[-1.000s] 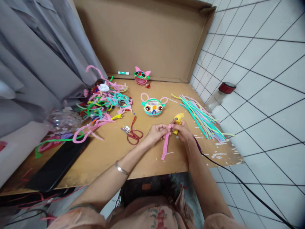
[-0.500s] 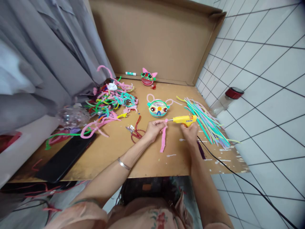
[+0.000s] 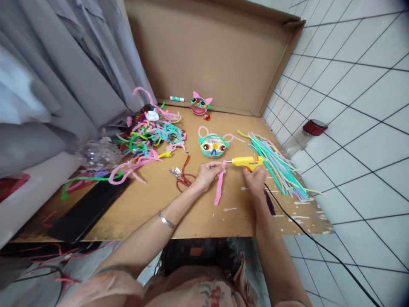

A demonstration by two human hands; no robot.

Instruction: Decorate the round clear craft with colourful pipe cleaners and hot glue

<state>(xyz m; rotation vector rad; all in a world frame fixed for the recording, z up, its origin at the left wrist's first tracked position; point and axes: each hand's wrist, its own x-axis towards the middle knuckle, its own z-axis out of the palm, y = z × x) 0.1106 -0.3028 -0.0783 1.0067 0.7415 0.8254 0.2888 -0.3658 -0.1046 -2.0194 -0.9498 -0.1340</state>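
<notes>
— What does the left hand [image 3: 207, 172] have?

— Its grip is closed, fingertips pinched on the top end of a pink pipe cleaner strip [image 3: 219, 187]. The strip hangs down from the pinch towards the tabletop [image 3: 198, 215]; whether its lower end touches the wood I cannot tell.

— And the right hand [image 3: 255, 180]?

— Its grip is wrapped shut around the handle of a yellow glue gun [image 3: 247, 161]. The gun lies level, nozzle pointing left, and the tip sits right at the strip's pinched end. A black cord [image 3: 319, 248] trails from it off the tabletop's near edge and across the white tiled floor.

— What lies around them?

— Just left of the left hand, red-handled scissors [image 3: 183, 177] lie flat. Just beyond the strip is a round animal face [image 3: 213, 146] with pink loop ears. To the right of the gun lies a bundle of straight pipe cleaners [image 3: 276, 164] in teal, lilac and yellow, fanned out.

— Farther back?

— A tangle of coloured pipe cleaners [image 3: 150, 136] on the left side, and a small cat face [image 3: 200, 104] near the cardboard backdrop [image 3: 217, 51], with a green-capped stick [image 3: 177, 99] beside it. A black flat device [image 3: 89, 209] lies at the near left corner. A jar with a red lid [image 3: 305, 133] lies on the floor beside the tabletop's right edge.
</notes>
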